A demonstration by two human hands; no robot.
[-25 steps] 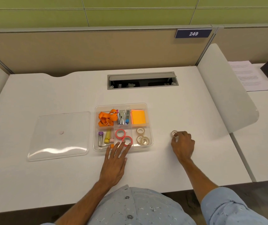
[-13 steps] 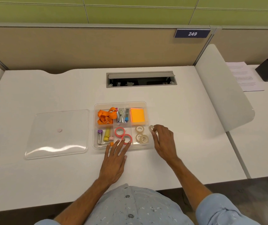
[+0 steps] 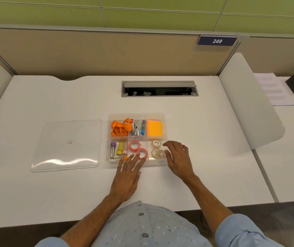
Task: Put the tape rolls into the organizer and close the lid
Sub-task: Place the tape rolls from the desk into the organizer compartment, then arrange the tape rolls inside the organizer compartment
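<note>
While both hands sit at the near edge of the clear organizer (image 3: 166, 129), its lid (image 3: 66, 145) lies flat on the desk (image 3: 53, 193) just left of it, apart. L hand (image 3: 128, 177): palm down, fingers spread and relaxed, grasping nothing; tips overlap organizer's near wall, w/ one by the nearer pink tape roll (image 3: 142, 153). R hand (image 3: 179, 160): at organizer's near-right corner, fingers loosely curled, empty. Near-right compartment: clear tape rolls (image 3: 156, 150); a second pink roll (image 3: 134, 145) in near-mid compartment. Near-left: glue sticks (image 3: 120, 147). Far row: orange lanyard (image 3: 120, 128), staplers (image 3: 137, 128), orange sticky notes (image 3: 154, 128).
</note>
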